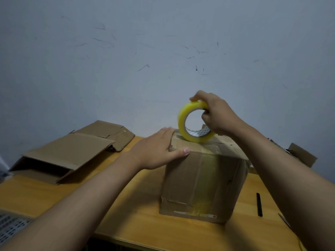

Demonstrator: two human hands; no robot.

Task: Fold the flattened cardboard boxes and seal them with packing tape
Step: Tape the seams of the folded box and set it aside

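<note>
Folded cardboard box (203,180) stands upright mid-table (126,214), tape strip down its front face. Tape roll (194,122) on edge atop box, near far side. R hand (215,113) grips roll from above/right, fingers curled thru core. L hand (159,147) flat on box's top-left corner, fingers straight, thumb over front edge. Flattened boxes (68,153) left of box; black strip (259,204) on table to its right.
</note>
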